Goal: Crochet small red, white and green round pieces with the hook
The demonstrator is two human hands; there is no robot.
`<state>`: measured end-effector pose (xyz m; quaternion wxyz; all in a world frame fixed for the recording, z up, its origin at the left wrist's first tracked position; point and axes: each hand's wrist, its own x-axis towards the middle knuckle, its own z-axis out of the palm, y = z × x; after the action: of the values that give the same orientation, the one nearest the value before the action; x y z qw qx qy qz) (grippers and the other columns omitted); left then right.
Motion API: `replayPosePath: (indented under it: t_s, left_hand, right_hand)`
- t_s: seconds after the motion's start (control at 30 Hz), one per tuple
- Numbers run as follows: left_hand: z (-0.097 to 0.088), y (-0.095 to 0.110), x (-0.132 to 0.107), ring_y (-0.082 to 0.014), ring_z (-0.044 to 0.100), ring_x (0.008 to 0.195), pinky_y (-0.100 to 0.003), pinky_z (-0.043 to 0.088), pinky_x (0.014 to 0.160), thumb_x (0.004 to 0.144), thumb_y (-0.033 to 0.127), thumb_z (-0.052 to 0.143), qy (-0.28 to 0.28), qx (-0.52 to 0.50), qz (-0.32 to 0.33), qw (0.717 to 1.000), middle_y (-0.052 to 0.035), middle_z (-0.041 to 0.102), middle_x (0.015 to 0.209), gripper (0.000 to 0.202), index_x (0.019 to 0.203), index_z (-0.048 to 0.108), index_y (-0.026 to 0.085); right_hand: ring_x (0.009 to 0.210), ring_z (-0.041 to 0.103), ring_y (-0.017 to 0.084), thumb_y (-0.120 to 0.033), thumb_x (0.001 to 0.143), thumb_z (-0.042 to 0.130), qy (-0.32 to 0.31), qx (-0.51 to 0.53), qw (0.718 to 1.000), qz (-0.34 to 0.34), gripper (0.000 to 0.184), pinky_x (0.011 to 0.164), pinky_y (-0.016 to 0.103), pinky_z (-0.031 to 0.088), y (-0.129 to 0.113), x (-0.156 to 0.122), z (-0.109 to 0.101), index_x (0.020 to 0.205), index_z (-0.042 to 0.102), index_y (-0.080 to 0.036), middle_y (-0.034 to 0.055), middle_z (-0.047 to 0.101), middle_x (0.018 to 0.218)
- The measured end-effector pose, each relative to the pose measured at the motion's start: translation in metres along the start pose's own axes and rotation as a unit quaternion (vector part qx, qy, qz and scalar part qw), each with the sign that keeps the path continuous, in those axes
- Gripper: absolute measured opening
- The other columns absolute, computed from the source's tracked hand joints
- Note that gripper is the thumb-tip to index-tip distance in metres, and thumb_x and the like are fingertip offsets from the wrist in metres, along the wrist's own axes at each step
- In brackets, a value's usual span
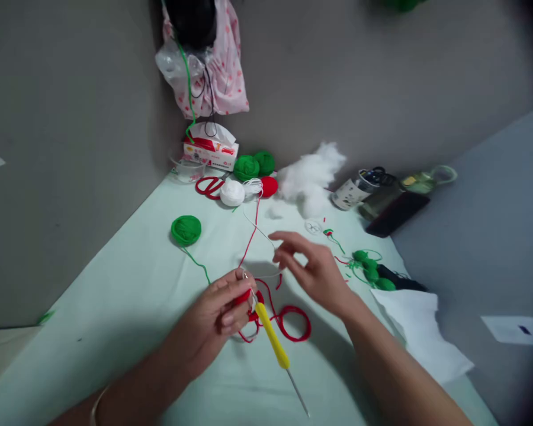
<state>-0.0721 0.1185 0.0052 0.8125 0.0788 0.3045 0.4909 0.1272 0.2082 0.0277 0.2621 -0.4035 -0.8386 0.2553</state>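
Note:
My left hand (226, 307) is closed around a small red crochet piece (243, 297), mostly hidden by the fingers. A crochet hook with a yellow handle (273, 337) sticks out from this piece. Its tip is by my left thumb and its far metal end slants down toward the lower right. My right hand (311, 266) is raised to the right, fingers bent, with white yarn (266, 276) running between it and the hook tip. More of that strand leads back toward the white ball (231, 193). Loops of red yarn (295, 323) lie beneath the hands.
A green yarn ball (186, 230) lies to the left. At the back are a tissue box (211, 151), red-handled scissors (208, 187), green balls (247, 168), a red ball (270, 187) and white stuffing (313, 177). On the right are a can (350, 194), green pieces (371, 271) and white paper (420, 328).

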Motion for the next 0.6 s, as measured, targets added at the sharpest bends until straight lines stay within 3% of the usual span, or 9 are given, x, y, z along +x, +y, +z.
replayPosePath:
  t_s: [0.07, 0.17, 0.3, 0.4, 0.6]
  left_hand:
    - [0.005, -0.003, -0.004, 0.0023, 0.025, 0.046, -0.013, 0.022, 0.041, 0.068, 0.027, 0.097, 0.012, -0.009, 0.008, 1.0, 0.0064, 0.058, 0.075, 0.037, 0.078, 0.064, 0.013]
    - [0.014, -0.015, -0.014, 0.0015, 0.03, 0.047, -0.012, 0.027, 0.041, 0.065, 0.03, 0.099, 0.03, 0.003, 0.008, 1.0, 0.0062, 0.056, 0.075, 0.04, 0.077, 0.065, 0.013]
    - [0.028, -0.042, -0.028, -0.0014, 0.039, 0.049, -0.015, 0.035, 0.045, 0.064, 0.037, 0.099, 0.032, 0.062, 0.026, 0.997, 0.0068, 0.055, 0.072, 0.041, 0.079, 0.068, 0.015]
    - [0.035, -0.063, -0.035, -0.0047, 0.048, 0.053, -0.018, 0.043, 0.052, 0.068, 0.04, 0.097, 0.029, 0.113, 0.072, 0.991, 0.0049, 0.06, 0.074, 0.038, 0.08, 0.069, 0.017]
    - [0.04, -0.09, -0.047, -0.0117, 0.06, 0.077, -0.021, 0.05, 0.073, 0.077, 0.032, 0.091, 0.007, 0.222, 0.134, 0.966, 0.0027, 0.066, 0.08, 0.032, 0.104, 0.079, 0.021]
  right_hand:
    - [0.086, 0.073, 0.016, -0.027, 0.101, 0.066, -0.034, 0.043, 0.998, -0.033, 0.052, 0.083, 0.029, 0.059, -0.011, -0.041, 0.004, 0.151, 0.051, -0.029, 0.0036, 0.076, 0.103]
    - [0.096, 0.072, 0.018, -0.034, 0.097, 0.074, 0.001, 0.089, 0.995, -0.045, 0.072, 0.087, 0.031, 0.061, -0.03, -0.09, 0.015, 0.16, 0.039, -0.035, 0.0061, 0.073, 0.116]
    - [0.097, 0.069, 0.019, -0.025, 0.104, 0.059, 0.107, 0.146, 0.983, -0.04, 0.041, 0.084, 0.032, 0.059, -0.058, -0.133, 0.03, 0.145, 0.059, -0.034, 0.0058, 0.072, 0.111]
    - [0.093, 0.067, 0.018, -0.016, 0.104, 0.054, 0.189, 0.205, 0.96, 0.009, 0.033, 0.081, 0.033, 0.057, -0.07, -0.151, 0.041, 0.129, 0.069, -0.031, 0.0046, 0.071, 0.103]
    - [0.082, 0.067, 0.02, -0.018, 0.089, 0.078, 0.33, 0.319, 0.886, 0.064, 0.015, 0.069, 0.033, 0.055, -0.069, -0.166, 0.053, 0.095, 0.077, -0.032, 0.0015, 0.071, 0.088]
